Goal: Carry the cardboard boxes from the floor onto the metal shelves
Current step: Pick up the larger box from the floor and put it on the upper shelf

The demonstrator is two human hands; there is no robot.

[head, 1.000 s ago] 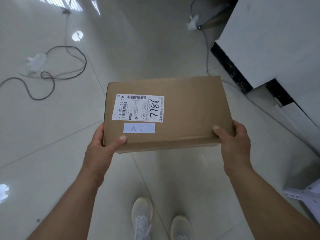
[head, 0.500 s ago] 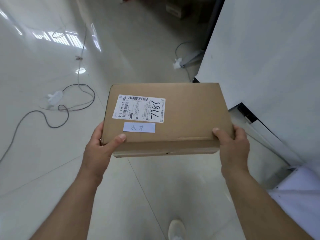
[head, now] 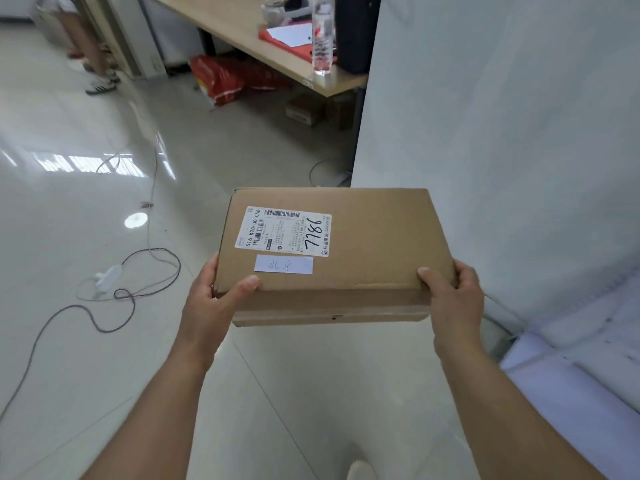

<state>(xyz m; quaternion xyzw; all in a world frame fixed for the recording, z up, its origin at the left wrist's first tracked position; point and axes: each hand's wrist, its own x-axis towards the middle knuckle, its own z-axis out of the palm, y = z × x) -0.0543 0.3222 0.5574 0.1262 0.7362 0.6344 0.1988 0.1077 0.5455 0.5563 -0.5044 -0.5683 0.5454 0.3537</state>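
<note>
I hold a flat brown cardboard box [head: 374, 237] level in front of me, above the pale tiled floor. A white shipping label with "7786" handwritten on it and a small pale note are stuck on its top. My left hand [head: 211, 303] grips the near left corner, thumb on top. My right hand [head: 453, 296] grips the near right corner, thumb on top as well. Pale shelf surfaces [head: 571, 368] show at the lower right edge.
A white wall panel [head: 502, 133] rises close on the right. A power strip [head: 107, 277] with looping cable lies on the floor at left. Ahead stands a wooden table [head: 242, 26] with a water bottle [head: 322, 39]; a red bag [head: 221, 77] and small boxes [head: 304, 109] lie beneath. A person's legs [head: 90, 46] stand far left.
The view has tilted up and forward: the table, bottle and red bag have come into sight, and my shoes have nearly left the frame. Both hands keep the same grip on the box.
</note>
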